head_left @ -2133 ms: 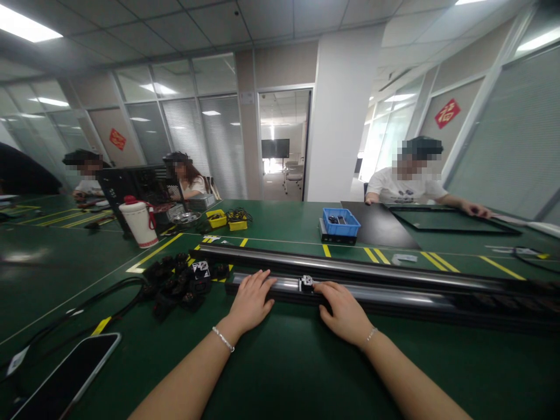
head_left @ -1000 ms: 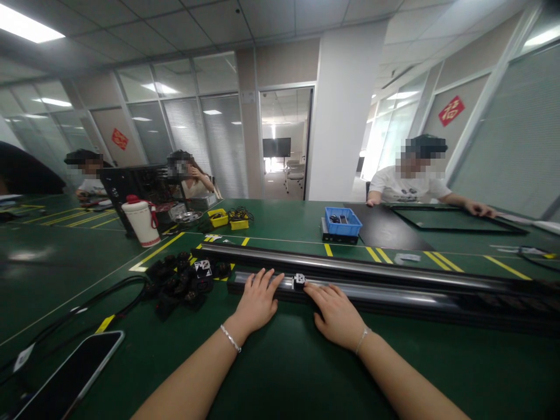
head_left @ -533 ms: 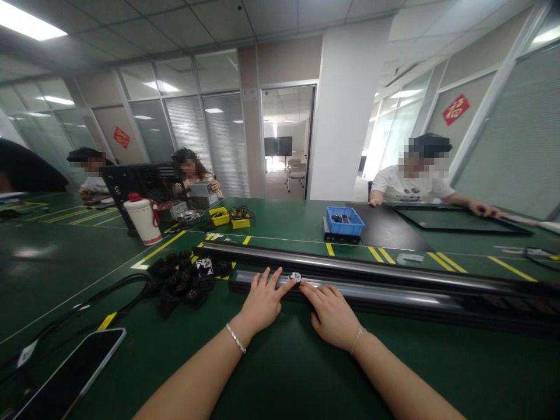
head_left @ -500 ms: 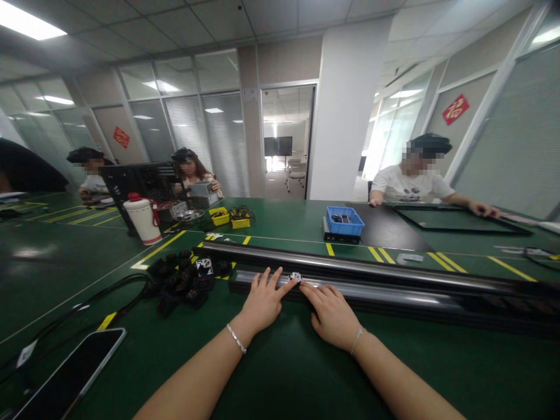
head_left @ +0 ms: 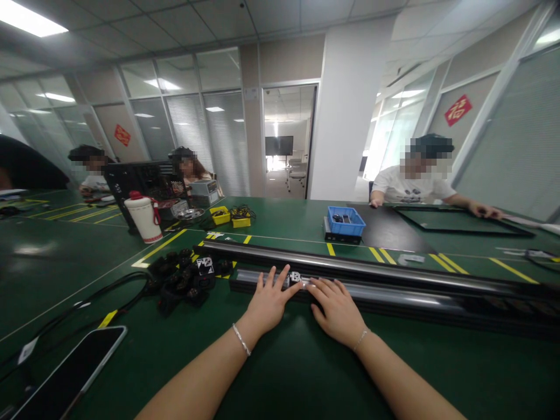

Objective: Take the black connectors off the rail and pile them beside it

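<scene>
Both hands lie flat on the near rail (head_left: pixel 385 294), palms down, fingers spread, gripping nothing. Left hand (head_left: pixel 270 300) sits just left of the small white clip (head_left: pixel 294 277), fingertips (head_left: pixel 284 273) reaching onto the rail's silver top, one finger touching or almost touching the clip. Right hand (head_left: pixel 336 309) sits just right of the clip, fingertips on the rail edge beside it. The hands are close together, the clip between them. Each wrist has a thin bracelet.

The near rail runs left to right across the green table (head_left: pixel 280 373), its left end just past the left hand. A second, longer rail (head_left: pixel 350 265) lies parallel, just beyond it.

Pile of black connectors (head_left: pixel 184 280) near the rails' left ends, cables trailing off left. Phone (head_left: pixel 70 376) face up at near left. White jug (head_left: pixel 143 219) with red lid at far left. Two yellow bins (head_left: pixel 231 217) beyond the rails' left ends, blue bin (head_left: pixel 344 221) on a black box farther right.

A person in a white shirt (head_left: pixel 411 189) sits across at far right, hands on a black frame (head_left: pixel 459 220). Two more people sit at far left behind a black case (head_left: pixel 140 181).
</scene>
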A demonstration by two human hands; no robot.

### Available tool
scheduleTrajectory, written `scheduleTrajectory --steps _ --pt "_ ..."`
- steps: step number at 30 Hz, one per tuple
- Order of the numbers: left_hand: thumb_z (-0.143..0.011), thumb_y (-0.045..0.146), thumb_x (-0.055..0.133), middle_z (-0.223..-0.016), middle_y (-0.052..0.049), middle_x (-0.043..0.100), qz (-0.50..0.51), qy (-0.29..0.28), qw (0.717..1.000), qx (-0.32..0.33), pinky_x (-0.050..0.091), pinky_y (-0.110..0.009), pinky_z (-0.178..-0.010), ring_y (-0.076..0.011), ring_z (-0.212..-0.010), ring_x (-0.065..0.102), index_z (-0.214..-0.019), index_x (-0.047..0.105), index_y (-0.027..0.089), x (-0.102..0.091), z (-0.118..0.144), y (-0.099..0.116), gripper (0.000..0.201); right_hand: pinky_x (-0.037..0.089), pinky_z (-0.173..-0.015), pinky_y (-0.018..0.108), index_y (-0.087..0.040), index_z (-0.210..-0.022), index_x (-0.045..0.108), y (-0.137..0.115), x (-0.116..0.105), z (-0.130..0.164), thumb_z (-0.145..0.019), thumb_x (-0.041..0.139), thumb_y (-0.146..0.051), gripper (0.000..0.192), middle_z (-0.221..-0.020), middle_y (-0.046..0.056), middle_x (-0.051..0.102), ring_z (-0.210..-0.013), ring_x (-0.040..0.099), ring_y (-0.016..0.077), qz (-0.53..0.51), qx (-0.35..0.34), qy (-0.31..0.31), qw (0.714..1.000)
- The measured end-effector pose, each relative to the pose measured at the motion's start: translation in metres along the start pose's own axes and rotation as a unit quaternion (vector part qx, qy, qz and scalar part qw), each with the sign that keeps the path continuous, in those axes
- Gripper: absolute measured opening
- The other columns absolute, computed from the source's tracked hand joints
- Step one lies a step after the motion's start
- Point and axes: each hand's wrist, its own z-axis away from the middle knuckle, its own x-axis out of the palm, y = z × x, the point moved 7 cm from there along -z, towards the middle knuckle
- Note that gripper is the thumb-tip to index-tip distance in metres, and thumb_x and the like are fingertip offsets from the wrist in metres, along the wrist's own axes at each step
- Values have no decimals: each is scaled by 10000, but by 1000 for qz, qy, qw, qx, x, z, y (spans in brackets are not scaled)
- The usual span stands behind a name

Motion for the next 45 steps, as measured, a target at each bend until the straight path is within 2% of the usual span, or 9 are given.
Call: scheduleTrajectory --steps 3,5,7,15,24,31,35,39,45 --pt "-849 197 433 -1514 4 111 -16 23 998 58 263 -553 -1014 -298 -1359 109 -1378 274 353 -5 -1 9 574 161 -1044 479 -248 -1197 545 21 -5 0 -867 360 -360 394 -1351 30 445 -1265 313 262 57 95 55 992" --pt "-872 202 370 -1505 8 158 -30 36 994 103 234 -517 -1050 -245 -1368 89 -1376 309 277 -7 -1 17 513 183 -1028 492 -231 -1211 540 30 -2 1 -876 346 -381 415 -1338 50 460 -1252 335 281 81 135 52 986" --pt "-882 206 334 -1488 1 219 -40 42 991 118 209 -502 -1068 -218 -1365 120 -1363 339 243 -7 -2 22 483 198 -1020 487 -221 -1233 523 34 3 0 -882 333 -393 434 -1310 59 490 -1226 374 277 88 142 32 985" --pt "-860 230 386 -1415 -8 369 -9 36 998 57 202 -518 -1059 -247 -1330 222 -1316 395 289 -3 -3 13 460 244 -1006 421 -225 -1247 512 35 4 1 -893 306 -413 451 -1305 47 497 -1225 383 251 88 137 23 986" --pt "-825 216 439 -1394 -45 387 -2 30 999 30 285 -457 -1031 -253 -1308 253 -1248 466 234 -2 -3 10 425 278 -986 391 -220 -1236 524 35 2 1 -891 320 -414 445 -1285 47 515 -1210 398 242 86 134 31 987" --pt "-811 208 441 -1350 -50 434 13 41 999 -25 325 -438 -992 -269 -1279 291 -1157 526 210 -8 0 0 356 314 -956 379 -219 -1218 542 34 -1 2 -885 333 -398 432 -1267 53 531 -1199 412 236 83 134 45 987" --pt "-786 217 465 -1351 -63 428 11 38 997 -63 367 -427 -948 -286 -1274 291 -1105 544 192 -9 5 -10 329 323 -946 377 -223 -1214 545 33 0 2 -879 346 -391 424 -1263 51 535 -1196 416 235 83 137 50 986" --pt "-778 224 474 -1391 -53 383 13 31 997 -63 378 -414 -942 -288 -1290 265 -1104 541 184 -8 8 -14 336 317 -950 376 -222 -1205 551 31 1 3 -883 336 -388 422 -1261 43 537 -1192 418 235 83 138 53 985" --pt "-784 270 479 -1450 -5 302 4 21 997 -69 292 -517 -997 -342 -1291 253 -1184 517 247 -9 12 -16 402 322 -944 381 -224 -1203 552 32 0 4 -880 339 -387 420 -1263 40 536 -1185 423 233 80 141 60 985"
